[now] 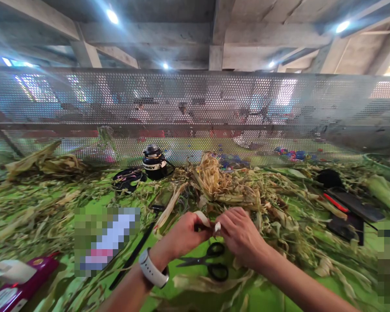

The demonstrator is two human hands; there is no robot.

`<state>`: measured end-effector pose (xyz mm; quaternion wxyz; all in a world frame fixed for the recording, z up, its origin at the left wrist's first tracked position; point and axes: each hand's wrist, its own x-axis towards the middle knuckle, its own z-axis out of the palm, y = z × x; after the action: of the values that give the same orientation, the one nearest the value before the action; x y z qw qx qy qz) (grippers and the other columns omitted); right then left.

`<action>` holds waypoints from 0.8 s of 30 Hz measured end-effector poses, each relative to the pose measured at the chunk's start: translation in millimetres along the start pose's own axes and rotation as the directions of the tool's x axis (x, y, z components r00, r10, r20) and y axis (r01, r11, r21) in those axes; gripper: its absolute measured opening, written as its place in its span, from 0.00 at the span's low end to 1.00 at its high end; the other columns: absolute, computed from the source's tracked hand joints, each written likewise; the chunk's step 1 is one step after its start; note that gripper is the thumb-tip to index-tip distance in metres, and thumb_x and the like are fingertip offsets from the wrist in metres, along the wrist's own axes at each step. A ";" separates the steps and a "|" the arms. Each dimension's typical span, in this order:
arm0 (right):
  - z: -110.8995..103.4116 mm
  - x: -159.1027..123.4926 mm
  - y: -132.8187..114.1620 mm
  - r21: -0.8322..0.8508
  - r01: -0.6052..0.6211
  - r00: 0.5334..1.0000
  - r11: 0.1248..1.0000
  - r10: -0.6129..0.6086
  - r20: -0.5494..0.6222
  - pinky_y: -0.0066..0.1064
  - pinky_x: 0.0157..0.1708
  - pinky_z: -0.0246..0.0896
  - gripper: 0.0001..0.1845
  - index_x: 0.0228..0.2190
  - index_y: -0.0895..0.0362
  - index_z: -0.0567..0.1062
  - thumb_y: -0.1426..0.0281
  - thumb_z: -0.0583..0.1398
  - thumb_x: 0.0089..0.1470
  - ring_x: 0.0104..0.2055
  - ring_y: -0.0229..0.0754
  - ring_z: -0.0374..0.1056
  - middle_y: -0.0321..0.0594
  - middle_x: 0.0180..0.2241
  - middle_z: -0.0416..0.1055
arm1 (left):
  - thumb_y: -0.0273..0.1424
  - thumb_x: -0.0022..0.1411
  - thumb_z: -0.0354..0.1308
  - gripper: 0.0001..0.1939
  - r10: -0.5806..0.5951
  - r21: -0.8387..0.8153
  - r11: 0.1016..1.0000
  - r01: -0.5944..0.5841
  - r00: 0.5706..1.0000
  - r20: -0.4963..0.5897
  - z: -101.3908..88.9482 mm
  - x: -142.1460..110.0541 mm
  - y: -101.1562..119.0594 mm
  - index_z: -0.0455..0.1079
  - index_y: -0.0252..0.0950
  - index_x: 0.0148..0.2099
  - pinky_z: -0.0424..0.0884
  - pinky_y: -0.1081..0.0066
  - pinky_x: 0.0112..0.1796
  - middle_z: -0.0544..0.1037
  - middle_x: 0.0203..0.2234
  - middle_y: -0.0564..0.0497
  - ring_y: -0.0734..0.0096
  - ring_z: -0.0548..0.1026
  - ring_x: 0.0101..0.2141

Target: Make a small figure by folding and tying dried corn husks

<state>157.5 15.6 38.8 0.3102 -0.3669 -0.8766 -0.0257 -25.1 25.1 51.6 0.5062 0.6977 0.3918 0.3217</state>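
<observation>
My left hand, with a white watch on its wrist, is closed, pinching a pale strip of corn husk between thumb and fingers. Close against it, my right hand is closed too, its fingers curled on the same strip, with a whitish end showing at its fingertips. Part of the strip is hidden behind the fingers. Just below both hands lie black-handled scissors, their blades pointing left. A loose dry husk is on the green table below the scissors.
Dry corn husks are heaped ahead of my hands. A dark jar stands before a perforated metal screen. A black stick and purple device lie left, dark phone-like items right. People sit beyond the screen.
</observation>
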 end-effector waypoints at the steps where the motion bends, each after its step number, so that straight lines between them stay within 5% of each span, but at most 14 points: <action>1: 2.3 -0.1 -0.4 0.097 -0.097 0.995 0.991 0.096 0.018 0.31 0.32 0.56 0.11 0.28 0.57 0.67 0.72 0.49 0.60 0.27 0.39 0.62 0.38 0.24 0.67 | 0.32 0.51 0.59 0.07 -0.009 -0.017 1.000 0.009 1.000 0.014 0.6 0.3 0.6 0.76 0.35 0.30 0.63 0.72 0.32 0.75 0.23 0.54 0.70 0.69 0.29; 5: 12.2 -1.7 -1.0 0.498 -0.384 0.910 0.778 0.409 0.063 0.26 0.31 0.58 0.06 0.30 0.56 0.66 0.69 0.51 0.59 0.29 0.37 0.64 0.36 0.27 0.68 | 0.30 0.52 0.58 0.07 -0.083 -0.186 0.979 0.080 0.996 -0.011 5.1 3.1 -0.2 0.75 0.37 0.34 0.64 0.71 0.37 0.77 0.28 0.54 0.69 0.70 0.33; 12: 27.9 -1.6 0.4 0.771 -0.394 0.837 0.501 0.542 0.076 0.27 0.30 0.59 0.06 0.30 0.57 0.66 0.66 0.55 0.55 0.29 0.37 0.61 0.34 0.26 0.65 | 0.36 0.49 0.63 0.10 -0.119 -0.288 0.953 0.096 0.991 -0.063 10.7 8.4 -12.6 0.72 0.34 0.30 0.62 0.72 0.33 0.74 0.24 0.54 0.72 0.68 0.28; 17: 33.0 -0.5 -5.8 0.825 -0.394 0.781 0.405 0.621 0.068 0.25 0.25 0.56 0.09 0.29 0.56 0.65 0.64 0.55 0.54 0.25 0.35 0.58 0.32 0.24 0.62 | 0.37 0.48 0.65 0.12 -0.179 -0.399 0.904 0.153 0.983 -0.028 12.6 5.6 -9.0 0.71 0.35 0.31 0.63 0.74 0.32 0.71 0.25 0.56 0.76 0.67 0.27; 20: 37.8 -3.0 -8.8 0.831 -0.356 0.770 0.427 0.638 0.002 0.25 0.25 0.57 0.09 0.29 0.56 0.65 0.63 0.55 0.55 0.26 0.35 0.59 0.33 0.25 0.63 | 0.38 0.47 0.66 0.14 -0.250 -0.511 0.830 0.225 0.968 0.020 17.7 4.1 -6.4 0.68 0.36 0.33 0.66 0.72 0.34 0.72 0.26 0.56 0.74 0.69 0.29; 24: 40.9 -5.3 -8.5 0.828 -0.346 0.770 0.440 0.638 -0.017 0.26 0.27 0.59 0.10 0.29 0.56 0.65 0.62 0.54 0.56 0.27 0.36 0.61 0.34 0.25 0.65 | 0.37 0.47 0.66 0.14 -0.239 -0.518 0.840 0.162 0.967 -0.084 22.2 5.7 -9.4 0.69 0.34 0.32 0.64 0.74 0.35 0.73 0.25 0.54 0.74 0.69 0.30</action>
<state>133.3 17.3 4.3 0.5722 -0.4241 -0.5808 0.3942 -5.6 21.7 36.7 0.6727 0.4697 0.4000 0.4085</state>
